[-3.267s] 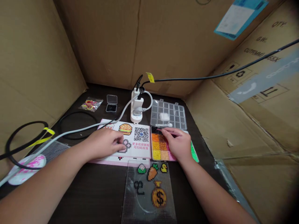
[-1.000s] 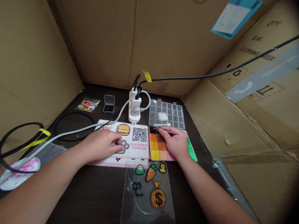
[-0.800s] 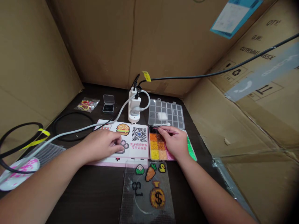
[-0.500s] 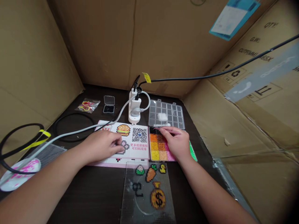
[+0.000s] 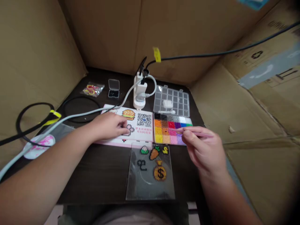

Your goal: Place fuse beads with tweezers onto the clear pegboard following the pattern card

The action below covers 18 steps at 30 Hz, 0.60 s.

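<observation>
My right hand pinches pink tweezers, whose tips point left over the bead box with its coloured compartments. Whether the tips hold a bead is too small to tell. On the printed pattern sheet rests my left hand, fingers curled beside the grey paw picture; anything between them is hidden. Nearer me lies a clear pegboard bearing a carrot, a duck, a money bag, a green and white figure and a black outline.
Behind the sheet stands a white power strip with cables. The bead box's open lid holds a white case. A small black-bead box, a plastic bag and a white dish lie leftward. Cardboard walls surround the table.
My right hand has moved off the black beads toward me and right, tweezers still in its grip. The camera view has shifted. My left hand stays on the sheet.
</observation>
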Each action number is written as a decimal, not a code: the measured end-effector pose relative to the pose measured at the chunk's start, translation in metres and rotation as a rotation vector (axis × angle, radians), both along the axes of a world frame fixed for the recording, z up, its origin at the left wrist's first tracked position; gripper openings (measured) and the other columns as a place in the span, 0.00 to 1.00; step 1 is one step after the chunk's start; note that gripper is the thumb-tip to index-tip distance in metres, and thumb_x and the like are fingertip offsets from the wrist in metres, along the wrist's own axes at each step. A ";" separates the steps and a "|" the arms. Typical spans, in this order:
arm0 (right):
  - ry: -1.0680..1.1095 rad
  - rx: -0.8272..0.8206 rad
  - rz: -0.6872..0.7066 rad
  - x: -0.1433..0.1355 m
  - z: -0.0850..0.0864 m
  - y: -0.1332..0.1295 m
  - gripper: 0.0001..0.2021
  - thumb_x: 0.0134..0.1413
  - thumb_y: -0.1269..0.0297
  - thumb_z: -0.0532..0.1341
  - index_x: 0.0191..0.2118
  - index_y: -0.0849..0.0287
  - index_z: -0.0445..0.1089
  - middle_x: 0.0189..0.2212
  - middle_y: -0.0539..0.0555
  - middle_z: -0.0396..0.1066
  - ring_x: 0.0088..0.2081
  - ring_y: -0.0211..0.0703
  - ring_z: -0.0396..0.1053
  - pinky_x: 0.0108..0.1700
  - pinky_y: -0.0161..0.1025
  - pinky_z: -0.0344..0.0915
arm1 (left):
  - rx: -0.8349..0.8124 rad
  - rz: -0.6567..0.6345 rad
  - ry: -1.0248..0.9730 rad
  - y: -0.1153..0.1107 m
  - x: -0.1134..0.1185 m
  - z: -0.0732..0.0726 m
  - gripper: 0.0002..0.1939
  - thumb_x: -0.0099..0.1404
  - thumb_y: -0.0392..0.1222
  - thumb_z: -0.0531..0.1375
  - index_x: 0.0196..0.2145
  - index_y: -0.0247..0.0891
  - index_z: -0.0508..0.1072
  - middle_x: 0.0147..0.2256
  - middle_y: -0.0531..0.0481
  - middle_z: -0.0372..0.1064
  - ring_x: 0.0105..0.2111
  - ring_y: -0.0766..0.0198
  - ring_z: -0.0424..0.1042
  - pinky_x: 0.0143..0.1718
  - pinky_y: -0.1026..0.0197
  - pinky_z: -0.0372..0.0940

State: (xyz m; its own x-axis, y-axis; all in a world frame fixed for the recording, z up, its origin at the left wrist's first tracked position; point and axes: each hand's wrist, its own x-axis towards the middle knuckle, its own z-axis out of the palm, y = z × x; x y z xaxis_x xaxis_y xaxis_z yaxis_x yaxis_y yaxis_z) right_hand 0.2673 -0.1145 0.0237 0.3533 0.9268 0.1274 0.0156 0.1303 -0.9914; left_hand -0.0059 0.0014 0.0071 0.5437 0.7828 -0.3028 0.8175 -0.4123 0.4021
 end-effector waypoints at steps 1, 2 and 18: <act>-0.005 -0.005 0.015 0.000 -0.001 -0.009 0.07 0.41 0.62 0.76 0.29 0.52 0.80 0.27 0.52 0.80 0.27 0.40 0.78 0.33 0.35 0.76 | 0.003 0.000 0.001 0.000 0.000 -0.001 0.14 0.58 0.56 0.59 0.30 0.43 0.75 0.28 0.51 0.73 0.28 0.62 0.65 0.29 0.60 0.50; -0.027 -0.013 0.036 0.001 -0.004 -0.018 0.06 0.42 0.63 0.75 0.29 0.52 0.80 0.27 0.51 0.81 0.28 0.40 0.78 0.34 0.35 0.76 | 0.003 -0.008 0.004 0.000 0.000 -0.001 0.15 0.58 0.56 0.59 0.30 0.43 0.75 0.28 0.51 0.73 0.28 0.62 0.65 0.29 0.60 0.50; -0.388 0.096 0.501 -0.016 -0.038 -0.058 0.13 0.48 0.80 0.68 0.37 0.55 0.81 0.32 0.54 0.81 0.32 0.42 0.79 0.34 0.38 0.76 | 0.024 -0.017 0.039 0.001 0.000 -0.002 0.17 0.58 0.58 0.60 0.35 0.43 0.78 0.29 0.51 0.73 0.28 0.64 0.65 0.30 0.61 0.50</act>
